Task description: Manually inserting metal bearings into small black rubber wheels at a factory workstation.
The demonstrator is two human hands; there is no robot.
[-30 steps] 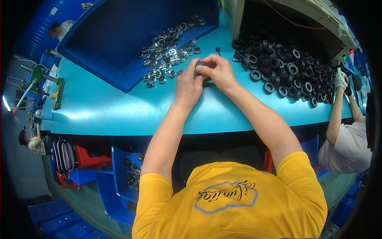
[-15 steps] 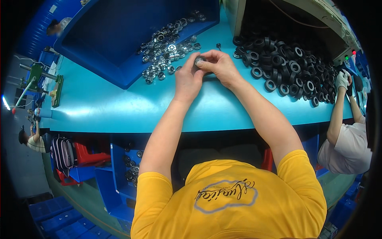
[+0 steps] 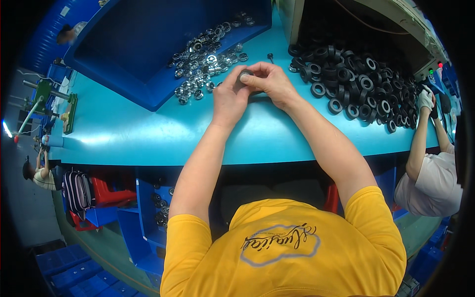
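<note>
Above the turquoise table [image 3: 148, 141], both of my hands are closed around one small black rubber tire [image 3: 244, 73]. My left hand [image 3: 228, 103] grips it from the left side. My right hand [image 3: 277, 85] has its fingers curled over the far side and its thumb pressed on the face of the tire. Thumb and fingers hide most of the tire's middle, so I cannot tell how a hub sits in it. Shiny chrome wheel hubs [image 3: 199, 65] lie heaped to the left of my hands, and a large pile of black tires [image 3: 346, 84] spreads to the right.
A big blue bin [image 3: 123, 54] lies open behind the hubs. A pale box-like housing [image 3: 295, 22] stands behind the tires. Beyond my hands stands a small black pin-like piece [image 3: 270, 56]. A gloved co-worker [image 3: 429, 173] works at far right; a green clamp fixture [image 3: 70, 114] is at left.
My hands have shifted very slightly left with the tire. My right thumb now covers more of its middle, where a shiny hub showed before. The piles look unchanged.
</note>
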